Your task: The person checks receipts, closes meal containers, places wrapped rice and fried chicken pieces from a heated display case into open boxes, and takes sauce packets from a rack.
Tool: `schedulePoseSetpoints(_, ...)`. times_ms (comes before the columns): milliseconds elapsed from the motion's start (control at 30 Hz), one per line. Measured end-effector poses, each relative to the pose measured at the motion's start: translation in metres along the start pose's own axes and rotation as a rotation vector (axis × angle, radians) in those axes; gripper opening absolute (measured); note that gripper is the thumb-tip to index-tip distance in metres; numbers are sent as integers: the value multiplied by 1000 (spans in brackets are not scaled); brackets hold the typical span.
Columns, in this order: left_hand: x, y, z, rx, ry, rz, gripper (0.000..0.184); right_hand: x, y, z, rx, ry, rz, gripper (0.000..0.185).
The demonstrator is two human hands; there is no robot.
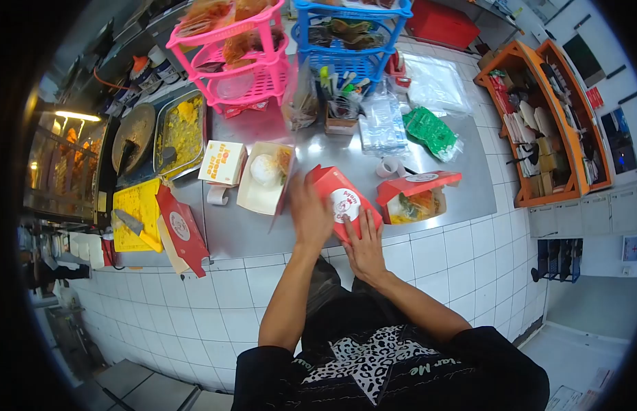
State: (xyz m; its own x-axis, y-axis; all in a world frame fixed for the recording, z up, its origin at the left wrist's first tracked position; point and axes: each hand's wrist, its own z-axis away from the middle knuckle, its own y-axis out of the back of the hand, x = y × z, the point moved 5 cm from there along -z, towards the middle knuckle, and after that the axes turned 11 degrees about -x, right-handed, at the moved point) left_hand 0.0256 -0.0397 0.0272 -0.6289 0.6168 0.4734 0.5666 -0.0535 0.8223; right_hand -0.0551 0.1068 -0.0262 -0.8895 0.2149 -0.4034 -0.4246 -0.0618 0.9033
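A red cardboard food box (330, 187) with a round white logo stands in front of me, its lid down. My right hand (365, 245) lies on its near right edge with the fingers spread. At its left side is my left hand (311, 214), smeared by motion, so its fingers cannot be made out. Just left of that hand, an open box (252, 194) holds a mound of white rice (266, 170) and some other food. To the right, a red-lidded box (422, 183) stands partly open, showing yellow and green food inside.
On the left are a yellow cutting board (128, 236) with a knife (135, 226), a red box (180, 229) at the edge, and a metal tray of yellow food (183, 123). Pink (253, 82) and blue (346, 61) racks stand behind; a green plastic pack (428, 130) lies right.
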Motion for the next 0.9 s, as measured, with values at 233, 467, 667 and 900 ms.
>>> schedulePoseSetpoints(233,-27,-26,64,90,587,751,27,-8,34,-6,50,14,-52,77)
schedulePoseSetpoints(467,23,-24,43,-173,50,200,30,17,41,-15,263,82,-443,66)
schedulePoseSetpoints(667,-8,-9,73,-76,147,196,41,13,28,-3,150,165,-157,70)
schedulePoseSetpoints(900,-22,-26,-1,-251,42,84,56,25,11,3,74,220,-79,76)
